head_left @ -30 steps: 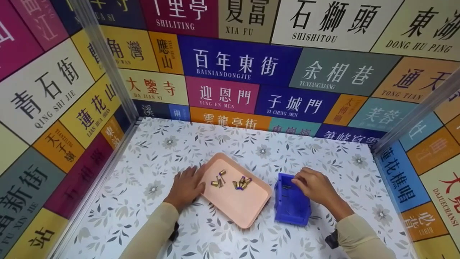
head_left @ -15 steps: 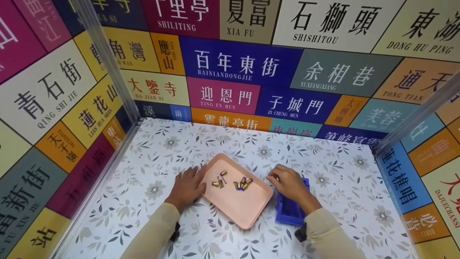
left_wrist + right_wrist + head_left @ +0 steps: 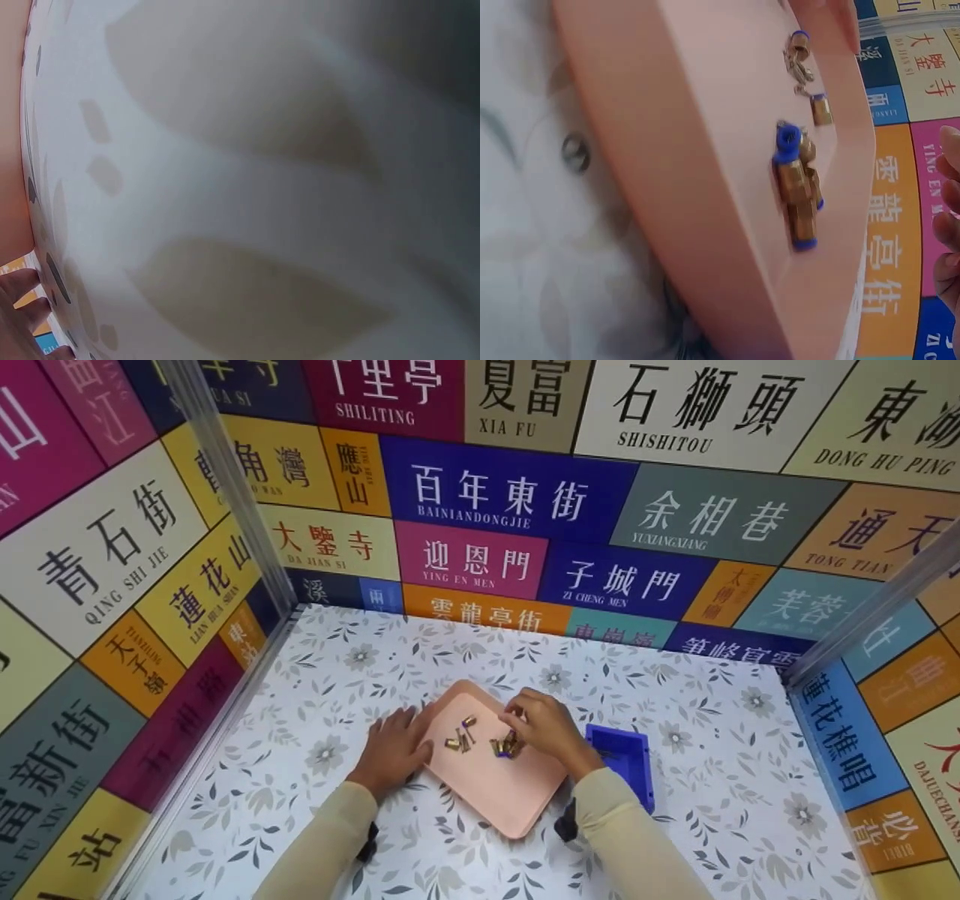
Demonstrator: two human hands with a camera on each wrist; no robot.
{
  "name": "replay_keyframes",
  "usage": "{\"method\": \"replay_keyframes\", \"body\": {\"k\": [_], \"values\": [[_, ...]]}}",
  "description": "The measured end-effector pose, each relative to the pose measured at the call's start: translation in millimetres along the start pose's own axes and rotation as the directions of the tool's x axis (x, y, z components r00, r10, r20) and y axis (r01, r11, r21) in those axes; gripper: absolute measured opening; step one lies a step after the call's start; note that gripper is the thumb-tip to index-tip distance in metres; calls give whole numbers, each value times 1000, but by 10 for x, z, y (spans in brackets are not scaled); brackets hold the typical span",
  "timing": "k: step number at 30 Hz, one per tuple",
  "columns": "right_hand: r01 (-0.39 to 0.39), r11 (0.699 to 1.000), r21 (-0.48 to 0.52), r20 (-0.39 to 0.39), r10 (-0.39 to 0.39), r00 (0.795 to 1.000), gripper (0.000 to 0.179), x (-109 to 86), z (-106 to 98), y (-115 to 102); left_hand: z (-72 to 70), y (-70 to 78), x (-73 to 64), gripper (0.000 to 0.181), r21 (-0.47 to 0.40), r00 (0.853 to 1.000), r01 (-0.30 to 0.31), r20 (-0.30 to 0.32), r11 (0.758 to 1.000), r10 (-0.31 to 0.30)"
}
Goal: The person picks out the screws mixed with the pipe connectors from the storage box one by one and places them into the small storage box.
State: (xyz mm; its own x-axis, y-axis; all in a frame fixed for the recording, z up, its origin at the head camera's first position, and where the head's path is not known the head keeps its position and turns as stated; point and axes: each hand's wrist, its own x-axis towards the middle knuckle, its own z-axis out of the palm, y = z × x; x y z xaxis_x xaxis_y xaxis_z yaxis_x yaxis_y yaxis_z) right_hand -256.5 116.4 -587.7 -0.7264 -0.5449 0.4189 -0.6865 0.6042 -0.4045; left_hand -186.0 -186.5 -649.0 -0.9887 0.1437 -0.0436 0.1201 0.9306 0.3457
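looks part-done: thin dark bits [image 3: 604, 755] in blue bin [image 3: 622, 731], brass fittings [image 3: 804, 221] and screws [image 3: 800, 69] remain in pink tray [image 3: 496, 791], left hand [image 3: 391, 746] straight-fingered against it, right hand [image 3: 541, 721] curled above, hold unclear.

The shallow tray [image 3: 499, 799] is plain peach-pink. The fittings [image 3: 802, 199] in it are brassy gold with bright blue collars. The bin [image 3: 648, 772] on the right is solid deep blue. Grey leaves and flowers pattern the white tabletop [image 3: 292, 795]. Both sleeves [image 3: 637, 840] are plain cream. The far wall [image 3: 551, 495] mixes blue, magenta, orange, teal and yellow panels.
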Motion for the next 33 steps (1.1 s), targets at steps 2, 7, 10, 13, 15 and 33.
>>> {"method": "replay_keyframes", "body": {"k": [2,7,10,13,15,33], "values": [[-7,1000,26,12,6,1000,14,61,64,-42,-3,2,-1,68,-1,1000,7,6,1000,-7],[-31,997,68,54,28,998,17,195,205,-109,-3,8,8,69,-4,999,34,27,999,-34],[-37,997,69,77,31,997,18,256,296,-123,7,6,10,69,-4,999,34,21,999,-34],[-48,997,57,114,42,993,19,299,397,-126,15,11,9,69,-1,999,30,14,1000,-30],[-48,998,45,140,42,989,21,316,465,-127,17,14,9,69,-2,999,30,12,1000,-30],[2,1000,13,304,-6,953,21,322,888,-68,31,-21,10,67,42,999,-29,-32,999,31]]}}
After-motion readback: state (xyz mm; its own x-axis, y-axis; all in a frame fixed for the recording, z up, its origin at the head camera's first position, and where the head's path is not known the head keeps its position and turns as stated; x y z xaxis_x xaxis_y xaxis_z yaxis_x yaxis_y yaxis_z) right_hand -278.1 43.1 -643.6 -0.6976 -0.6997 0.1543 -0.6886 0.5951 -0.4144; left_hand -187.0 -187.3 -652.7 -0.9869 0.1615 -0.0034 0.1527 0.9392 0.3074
